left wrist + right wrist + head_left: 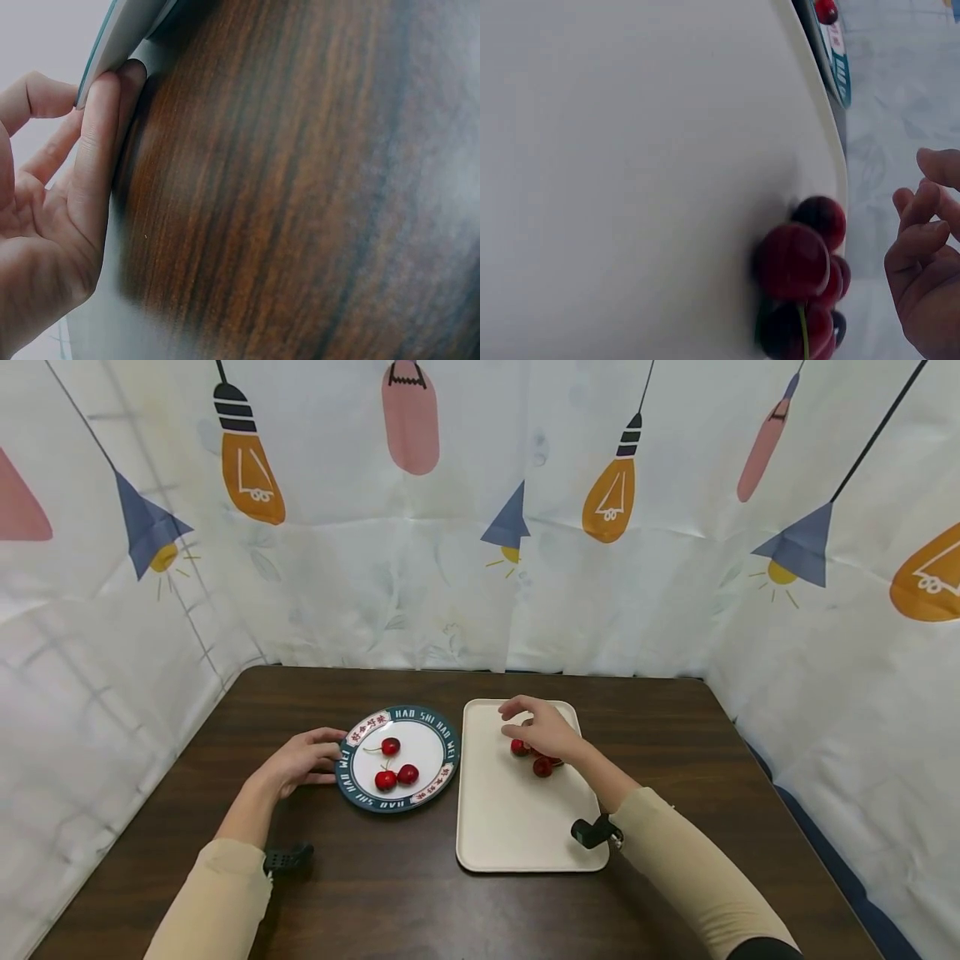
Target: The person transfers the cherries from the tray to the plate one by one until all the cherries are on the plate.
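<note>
My left hand (303,762) is at the left edge of a round white plate (372,758) with a dark teal lettered rim. In the left wrist view, fingers (97,135) lie on both sides of the plate's edge (120,45) and hold it. Three red cherries (390,747) lie on the plate. My right hand (546,727) hovers over a cream rectangular tray (517,827), its thumb and fingers parted with nothing between them. Below it several dark red cherries (793,262) sit clustered on the tray, partly hidden by the hand in the head view. One shows a green stem.
The plate and tray stand side by side on a dark wooden table (360,893), a narrow gap between them. White cloth (450,585) printed with lamps and bulbs hangs behind and at both sides.
</note>
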Motion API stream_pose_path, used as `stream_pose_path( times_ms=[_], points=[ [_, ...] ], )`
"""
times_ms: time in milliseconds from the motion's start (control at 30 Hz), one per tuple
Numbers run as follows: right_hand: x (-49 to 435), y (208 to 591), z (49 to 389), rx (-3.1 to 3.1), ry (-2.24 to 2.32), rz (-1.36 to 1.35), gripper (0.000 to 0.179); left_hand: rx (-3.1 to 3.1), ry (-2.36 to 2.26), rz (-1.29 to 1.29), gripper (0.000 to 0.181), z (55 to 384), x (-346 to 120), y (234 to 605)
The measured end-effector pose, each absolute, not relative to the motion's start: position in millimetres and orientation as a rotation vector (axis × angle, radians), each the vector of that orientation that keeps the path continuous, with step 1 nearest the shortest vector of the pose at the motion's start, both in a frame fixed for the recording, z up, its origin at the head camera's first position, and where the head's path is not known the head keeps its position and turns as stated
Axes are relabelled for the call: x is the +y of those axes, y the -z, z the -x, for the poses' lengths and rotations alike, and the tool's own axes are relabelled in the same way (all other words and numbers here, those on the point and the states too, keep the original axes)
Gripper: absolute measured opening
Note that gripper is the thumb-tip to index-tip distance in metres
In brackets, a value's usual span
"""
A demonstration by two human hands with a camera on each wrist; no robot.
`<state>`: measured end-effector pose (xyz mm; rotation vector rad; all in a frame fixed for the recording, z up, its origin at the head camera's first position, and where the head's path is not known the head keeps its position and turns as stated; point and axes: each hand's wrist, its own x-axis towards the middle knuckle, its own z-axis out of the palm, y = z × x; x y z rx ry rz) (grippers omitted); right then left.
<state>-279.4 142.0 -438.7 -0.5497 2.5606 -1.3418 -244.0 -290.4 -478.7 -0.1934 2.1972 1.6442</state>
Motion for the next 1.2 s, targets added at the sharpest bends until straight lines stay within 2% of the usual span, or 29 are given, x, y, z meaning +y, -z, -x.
stream_pose_path(
  times_ms=[667, 1200],
  points=[
    [198.2, 455.2, 287.6, 2.616, 1.492, 0.247, 0.036, 2.207, -1.625, 0.225, 0.056, 245.0, -291.5, 478.4],
    [206.2, 467.3, 296.5, 2.612, 1.483, 0.052, 0.039, 2.201, -1.643, 0.218, 0.055, 245.5, -291.2, 480.5]
  ],
)
